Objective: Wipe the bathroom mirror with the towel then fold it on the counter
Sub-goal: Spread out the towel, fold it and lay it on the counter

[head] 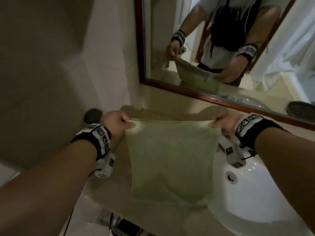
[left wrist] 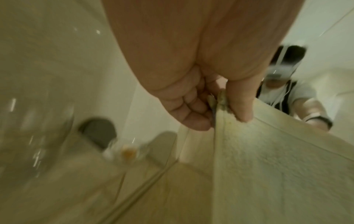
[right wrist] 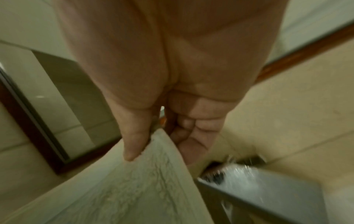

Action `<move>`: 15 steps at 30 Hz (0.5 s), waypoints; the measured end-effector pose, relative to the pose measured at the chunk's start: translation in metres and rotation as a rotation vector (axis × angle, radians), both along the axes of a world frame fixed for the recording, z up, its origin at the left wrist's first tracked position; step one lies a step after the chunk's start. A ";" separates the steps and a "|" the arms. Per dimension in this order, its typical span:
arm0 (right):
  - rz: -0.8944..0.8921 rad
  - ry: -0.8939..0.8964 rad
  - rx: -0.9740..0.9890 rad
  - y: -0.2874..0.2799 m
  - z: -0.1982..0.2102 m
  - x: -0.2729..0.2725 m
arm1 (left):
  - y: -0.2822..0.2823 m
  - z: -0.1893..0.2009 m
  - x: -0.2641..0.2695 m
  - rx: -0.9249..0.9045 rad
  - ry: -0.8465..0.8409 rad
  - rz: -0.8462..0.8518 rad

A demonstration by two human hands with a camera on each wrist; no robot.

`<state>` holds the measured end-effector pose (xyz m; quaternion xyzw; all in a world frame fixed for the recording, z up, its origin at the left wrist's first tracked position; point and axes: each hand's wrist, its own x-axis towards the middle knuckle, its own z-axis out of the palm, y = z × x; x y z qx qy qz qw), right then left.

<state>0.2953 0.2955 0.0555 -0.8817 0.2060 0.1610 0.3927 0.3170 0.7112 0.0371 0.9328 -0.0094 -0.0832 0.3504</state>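
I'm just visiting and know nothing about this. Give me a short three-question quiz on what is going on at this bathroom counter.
1. True or false: the towel lies folded flat on the counter.
2. Which hands hold the towel? A) left hand only B) right hand only C) both
3. Fill in: the white sink sits on the towel's ____ side.

Key: 1 false, it hangs stretched between the hands; 2 C, each pinches a top corner; 3 right.
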 end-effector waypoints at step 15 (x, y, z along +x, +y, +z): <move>0.440 -0.152 -0.369 0.010 0.072 -0.132 | 0.009 0.063 -0.123 0.161 -0.156 -0.101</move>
